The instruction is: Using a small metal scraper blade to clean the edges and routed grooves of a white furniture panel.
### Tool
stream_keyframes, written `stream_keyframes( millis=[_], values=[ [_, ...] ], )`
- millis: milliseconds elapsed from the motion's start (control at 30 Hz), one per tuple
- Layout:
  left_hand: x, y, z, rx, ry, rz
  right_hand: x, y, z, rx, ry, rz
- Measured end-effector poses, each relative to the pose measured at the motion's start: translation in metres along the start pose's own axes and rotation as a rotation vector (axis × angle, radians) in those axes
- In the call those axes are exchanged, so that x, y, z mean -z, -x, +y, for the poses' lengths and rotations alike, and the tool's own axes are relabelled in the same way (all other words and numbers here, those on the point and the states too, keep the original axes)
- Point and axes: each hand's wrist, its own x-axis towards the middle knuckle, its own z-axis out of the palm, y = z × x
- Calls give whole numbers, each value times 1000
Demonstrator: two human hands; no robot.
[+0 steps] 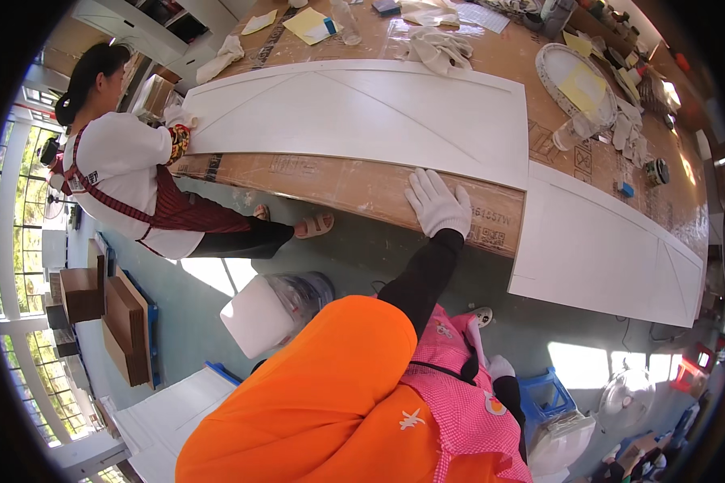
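Cardboard sheeting covers the long workbench (354, 189) that fills the upper half of what I see, and sunlight falls in patches on the grey-green floor below. On it lies a big white panel (362, 113), flat and matt, with thin raised lines running diagonally across its face and a narrow border near its edges. A second white panel (596, 249) of the same kind lies just beside it to the right, overhanging the bench edge.

My left hand (437, 201), in a white glove at the end of a black sleeve, lies spread flat on the cardboard, fingertips at the near edge of the big panel; it grips nothing. My right hand (501, 368), also gloved, hangs low by my pink apron, and I cannot tell whether it is clenched.

At the far left end, another person (129, 177) in a white shirt presses a gloved hand on the panel's corner. Spare gloves (439, 48) lie beyond.
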Motion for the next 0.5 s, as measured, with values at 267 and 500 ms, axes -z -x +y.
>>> stream_keyframes(
  millis=[267,500],
  values=[
    [-12,-7,-20,-74,-133,111,58,18,-17,90,-95,62],
    [-24,-10,-11,-76,-181,158,117,62,19,81,-349,432]
  ],
)
